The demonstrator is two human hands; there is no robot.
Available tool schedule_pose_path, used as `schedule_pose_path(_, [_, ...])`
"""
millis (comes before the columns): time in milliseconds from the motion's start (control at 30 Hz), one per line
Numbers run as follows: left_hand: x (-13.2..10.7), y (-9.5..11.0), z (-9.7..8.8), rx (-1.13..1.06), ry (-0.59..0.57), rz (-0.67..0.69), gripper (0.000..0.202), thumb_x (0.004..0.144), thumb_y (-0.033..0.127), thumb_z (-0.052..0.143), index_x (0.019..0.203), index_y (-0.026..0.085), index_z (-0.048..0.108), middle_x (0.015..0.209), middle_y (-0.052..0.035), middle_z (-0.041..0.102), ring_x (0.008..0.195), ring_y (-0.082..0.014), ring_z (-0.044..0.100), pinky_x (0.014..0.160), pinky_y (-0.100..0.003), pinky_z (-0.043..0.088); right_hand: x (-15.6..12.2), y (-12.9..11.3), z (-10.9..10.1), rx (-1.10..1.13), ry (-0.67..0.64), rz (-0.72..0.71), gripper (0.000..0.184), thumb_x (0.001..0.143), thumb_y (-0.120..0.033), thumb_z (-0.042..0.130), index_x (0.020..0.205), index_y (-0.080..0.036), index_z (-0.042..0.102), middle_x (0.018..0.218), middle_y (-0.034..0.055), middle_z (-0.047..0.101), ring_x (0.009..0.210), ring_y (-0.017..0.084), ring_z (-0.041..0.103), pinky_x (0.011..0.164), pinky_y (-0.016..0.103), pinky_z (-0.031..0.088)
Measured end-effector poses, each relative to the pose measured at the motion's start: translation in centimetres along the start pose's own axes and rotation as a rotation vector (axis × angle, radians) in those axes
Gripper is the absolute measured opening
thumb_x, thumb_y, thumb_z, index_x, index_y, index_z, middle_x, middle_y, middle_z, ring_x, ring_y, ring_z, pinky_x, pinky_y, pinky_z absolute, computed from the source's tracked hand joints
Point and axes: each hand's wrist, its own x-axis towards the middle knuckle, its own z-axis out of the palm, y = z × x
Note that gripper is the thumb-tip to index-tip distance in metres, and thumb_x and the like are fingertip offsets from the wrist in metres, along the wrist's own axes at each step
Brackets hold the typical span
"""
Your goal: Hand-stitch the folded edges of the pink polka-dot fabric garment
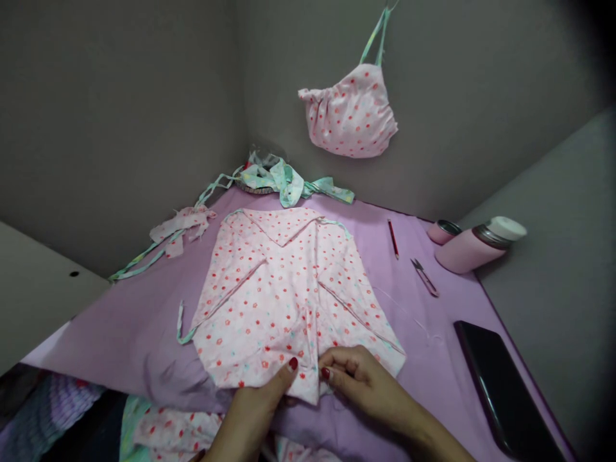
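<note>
A pale pink cloth garment (283, 289) with small red flower prints lies spread before me, its folded pointed flap at the far end and pale green trim along the edges. My left hand (262, 398) grips its near edge, thumb on top and the other fingers hidden beneath. Just right of the upright fold in the middle, my right hand (356, 382) is closed in a pinch against the cloth. Whatever sits between those fingertips is too small to make out. A thin light thread (409, 311) trails over the purple cloth to the right.
On the purple-covered table (385, 398) lie a red pencil (393, 239), thread snips (424, 278) and a black phone (505, 391). A pink flask (474, 247) and its cup (443, 231) stand at the right edge. Green strips (289, 183) lie behind; a pink pouch (353, 115) hangs above.
</note>
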Motion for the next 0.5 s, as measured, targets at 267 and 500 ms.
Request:
schedule_pose_path(267, [0.38, -0.33, 0.03, -0.044, 0.085, 0.017, 0.058, 0.061, 0.043, 0.070, 0.111, 0.015, 0.056, 0.117, -0.0133, 0.060, 0.109, -0.0277, 0.054, 0.097, -0.038, 0.036, 0.24, -0.01, -0.32, -0.017, -0.017, -0.029, 0.034, 0.086, -0.040, 0.047, 0.081, -0.011, 0.063, 0.064, 0.0009, 0.052, 0.058, 0.010, 0.041, 0.055, 0.020, 0.030])
schedule_pose_path(500, [0.30, -0.15, 0.06, -0.030, 0.069, -0.011, 0.048, 0.058, 0.047, 0.072, 0.093, 0.014, 0.065, 0.106, -0.0133, 0.066, 0.105, -0.0302, 0.056, 0.095, -0.039, 0.038, 0.17, -0.11, -0.44, -0.025, -0.027, -0.020, 0.029, 0.086, -0.034, 0.046, 0.081, -0.011, 0.064, 0.063, 0.0007, 0.053, 0.058, 0.010, 0.041, 0.053, 0.019, 0.029])
